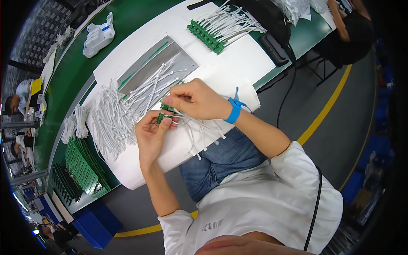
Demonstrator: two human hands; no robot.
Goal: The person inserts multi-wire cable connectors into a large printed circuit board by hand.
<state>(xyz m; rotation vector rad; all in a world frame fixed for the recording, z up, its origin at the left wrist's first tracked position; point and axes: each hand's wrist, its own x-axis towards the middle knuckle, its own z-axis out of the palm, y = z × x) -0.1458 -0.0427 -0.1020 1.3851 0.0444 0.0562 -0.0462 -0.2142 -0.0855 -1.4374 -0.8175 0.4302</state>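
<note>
A small green circuit board strip is pinched between the thumb and fingers of my left hand. White cables hang from it over the table's near edge, above my lap. My right hand is closed at the strip's far end, its thumb and forefinger pinched together. What lies between those fingertips is hidden. Left of my hands spreads a heap of loose white cables, some reaching into a grey metal tray.
At the far right lies a row of green boards with white cables attached. Stacked green board panels are at the left. A white plastic device, a black case and a blue bin stand around. Another person sits at far right.
</note>
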